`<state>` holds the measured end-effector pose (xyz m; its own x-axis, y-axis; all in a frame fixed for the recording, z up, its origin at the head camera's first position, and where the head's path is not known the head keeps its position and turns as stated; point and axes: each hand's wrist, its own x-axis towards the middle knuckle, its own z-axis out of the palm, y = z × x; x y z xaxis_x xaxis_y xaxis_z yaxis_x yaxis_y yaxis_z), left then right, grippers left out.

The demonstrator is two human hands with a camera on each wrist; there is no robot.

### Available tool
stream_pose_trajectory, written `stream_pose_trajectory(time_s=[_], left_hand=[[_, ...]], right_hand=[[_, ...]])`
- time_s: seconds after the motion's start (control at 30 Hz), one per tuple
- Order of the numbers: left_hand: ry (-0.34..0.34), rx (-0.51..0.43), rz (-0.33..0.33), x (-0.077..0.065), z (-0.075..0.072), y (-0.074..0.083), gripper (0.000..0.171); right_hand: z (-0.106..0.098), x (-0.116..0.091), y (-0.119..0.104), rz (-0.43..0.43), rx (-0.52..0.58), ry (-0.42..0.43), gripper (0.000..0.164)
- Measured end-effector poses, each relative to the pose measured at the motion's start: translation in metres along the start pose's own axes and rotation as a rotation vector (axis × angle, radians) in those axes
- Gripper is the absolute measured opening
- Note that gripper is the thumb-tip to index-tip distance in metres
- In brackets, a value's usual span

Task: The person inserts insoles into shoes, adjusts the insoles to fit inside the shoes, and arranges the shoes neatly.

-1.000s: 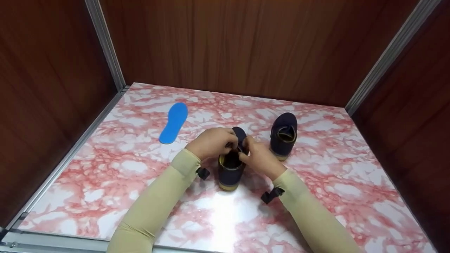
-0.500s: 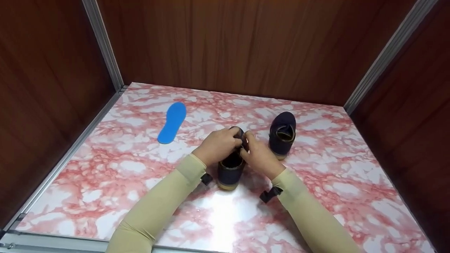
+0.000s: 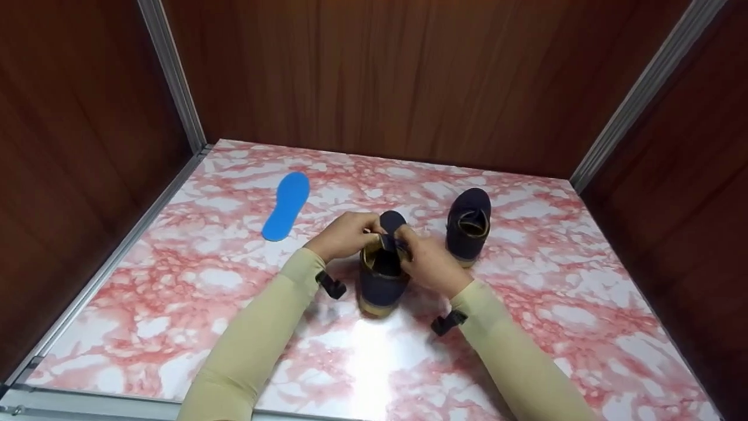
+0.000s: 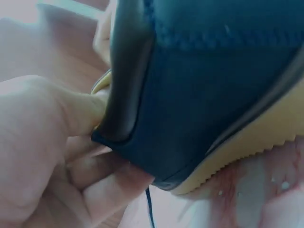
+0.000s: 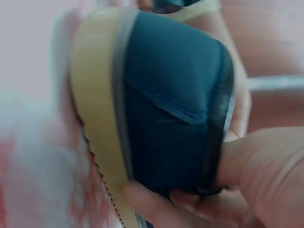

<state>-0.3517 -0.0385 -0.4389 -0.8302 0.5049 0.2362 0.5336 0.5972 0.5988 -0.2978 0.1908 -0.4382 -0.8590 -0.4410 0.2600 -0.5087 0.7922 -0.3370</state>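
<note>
A dark blue shoe with a tan sole stands between both hands in the head view, its toe pointing away and its yellow-edged opening facing up. My left hand pinches the left side of the opening; in the left wrist view its thumb goes inside the collar and its fingers lie against the outside. On the other side my right hand grips the right edge, thumb inside and fingers along the outer wall in the right wrist view. Parts of the tongue are hidden by the fingers.
A matching dark shoe stands to the right, behind the right hand. Left of the hands a blue insole lies flat on the red-and-white marbled table. Brown wood-look panels enclose the back and sides.
My left hand has gone from over the shoe's front to the left edge of its opening, which now looks spread wider. The right hand has stayed near the right edge.
</note>
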Motion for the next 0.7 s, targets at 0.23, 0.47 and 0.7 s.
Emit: stream_pose_trajectory(time_s=[0.23, 0.47, 0.7], left_hand=[[0.060, 0.237, 0.108, -0.003, 0.008, 0.023, 0.016], [-0.139, 0.058, 0.070, -0.003, 0.001, 0.018, 0.015], [-0.242, 0.123, 0.117, -0.003, 0.005, 0.016, 0.044]], right_hand=[[0.011, 0.000, -0.020, -0.054, -0.237, 0.253, 0.044], [0.007, 0.008, -0.011, -0.064, -0.071, 0.217, 0.012], [-0.002, 0.022, 0.019, 0.268, 0.458, -0.042, 0.014]])
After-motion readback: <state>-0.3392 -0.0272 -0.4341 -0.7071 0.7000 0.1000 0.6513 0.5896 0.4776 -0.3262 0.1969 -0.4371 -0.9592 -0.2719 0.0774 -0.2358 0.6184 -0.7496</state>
